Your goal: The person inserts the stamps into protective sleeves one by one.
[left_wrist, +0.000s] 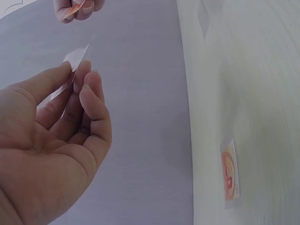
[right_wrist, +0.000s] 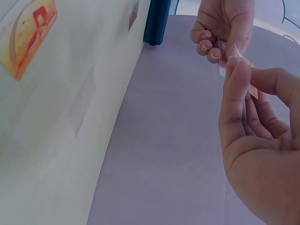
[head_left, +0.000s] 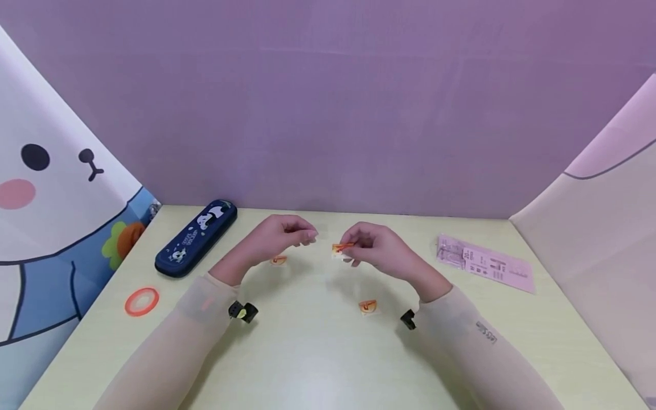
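Above the back middle of the table, both hands are raised close together. My left hand (head_left: 282, 236) pinches a small clear plastic film (left_wrist: 77, 58) between thumb and fingers; it hardly shows in the head view. Facing it, my right hand (head_left: 376, 247) pinches a small orange-and-white printed card (head_left: 338, 249) with thumb and forefinger. A second orange printed card (head_left: 278, 261) lies on the table below my left hand. The third printed card (head_left: 368, 307), with a clear border, lies nearer me, below my right hand. Another clear piece (right_wrist: 83, 103) lies flat between them.
A dark blue panda pencil case (head_left: 196, 238) lies at the back left, with an orange-red ring (head_left: 142, 301) in front of it. On the right is a pink printed packet (head_left: 485, 263) with a clear end. Purple cloth (head_left: 328, 114) hangs behind the table.
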The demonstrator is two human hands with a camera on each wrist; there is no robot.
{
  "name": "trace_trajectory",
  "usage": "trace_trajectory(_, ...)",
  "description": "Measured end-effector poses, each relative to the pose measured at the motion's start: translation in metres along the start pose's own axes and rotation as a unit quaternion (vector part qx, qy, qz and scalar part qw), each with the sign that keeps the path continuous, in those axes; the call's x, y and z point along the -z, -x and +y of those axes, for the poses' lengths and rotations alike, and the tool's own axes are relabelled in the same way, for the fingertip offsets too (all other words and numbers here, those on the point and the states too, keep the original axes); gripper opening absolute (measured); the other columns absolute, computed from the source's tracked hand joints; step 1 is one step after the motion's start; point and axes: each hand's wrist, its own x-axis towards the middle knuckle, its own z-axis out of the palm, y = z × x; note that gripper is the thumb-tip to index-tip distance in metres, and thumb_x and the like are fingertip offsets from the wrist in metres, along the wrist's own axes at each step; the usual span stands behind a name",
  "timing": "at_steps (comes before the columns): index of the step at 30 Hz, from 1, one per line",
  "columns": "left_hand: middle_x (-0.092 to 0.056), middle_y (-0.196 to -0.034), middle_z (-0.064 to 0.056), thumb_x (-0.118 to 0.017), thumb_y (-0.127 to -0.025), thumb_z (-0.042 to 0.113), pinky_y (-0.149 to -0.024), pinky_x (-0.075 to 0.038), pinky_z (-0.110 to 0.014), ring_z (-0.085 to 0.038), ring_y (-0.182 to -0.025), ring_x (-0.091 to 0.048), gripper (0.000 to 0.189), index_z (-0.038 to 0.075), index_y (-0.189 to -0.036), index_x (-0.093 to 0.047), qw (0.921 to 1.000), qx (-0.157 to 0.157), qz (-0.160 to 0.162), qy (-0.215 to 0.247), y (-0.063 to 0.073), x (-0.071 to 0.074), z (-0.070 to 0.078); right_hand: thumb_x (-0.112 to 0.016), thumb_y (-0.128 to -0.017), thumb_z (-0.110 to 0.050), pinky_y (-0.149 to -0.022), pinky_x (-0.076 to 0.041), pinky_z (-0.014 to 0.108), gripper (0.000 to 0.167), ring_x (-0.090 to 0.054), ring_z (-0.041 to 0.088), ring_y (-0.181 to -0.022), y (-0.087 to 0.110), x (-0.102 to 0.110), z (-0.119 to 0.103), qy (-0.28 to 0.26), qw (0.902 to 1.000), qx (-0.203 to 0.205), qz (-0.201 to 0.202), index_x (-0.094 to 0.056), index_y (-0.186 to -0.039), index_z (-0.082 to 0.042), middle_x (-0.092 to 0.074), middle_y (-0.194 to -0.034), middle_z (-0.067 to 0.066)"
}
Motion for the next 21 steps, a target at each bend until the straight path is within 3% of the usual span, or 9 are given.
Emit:
trace_trajectory(10,-0.082,-0.115,-0.008,-0.072,-0.103,0.042,-0.107,-0.056,-0.058,-0.037,-0.116,-0.075,0.034,0.014,-0.121,-0.078,0.9998,-0.002,-0.009,0.018,-0.0021,0.0005,0.0013,-0.068,-0.102,-0.005,-0.081,-0.067,0.041,0.018,-0.078,0.02,-0.092,-0.0035,0.0056,0.0002,-0.038,0.9987,-0.014,0.031,-0.068,-0.12,-0.002,-0.071,-0.117,0.026)
trace_trajectory(21,-0.084,-0.107,-0.003,-0.074,-0.103,0.033,-0.105,-0.058,-0.058,-0.042,-0.114,-0.074,0.026,0.014,-0.119,-0.081,0.9993,0.008,-0.026,0.027,-0.0002,-0.0037,0.0048,-0.069,-0.101,-0.002,-0.08,-0.067,0.038,0.02,-0.078,0.014,-0.087,-0.0034,0.0075,0.0049,-0.074,0.9958,-0.012,0.052,-0.065,-0.12,0.004,-0.071,-0.12,0.033)
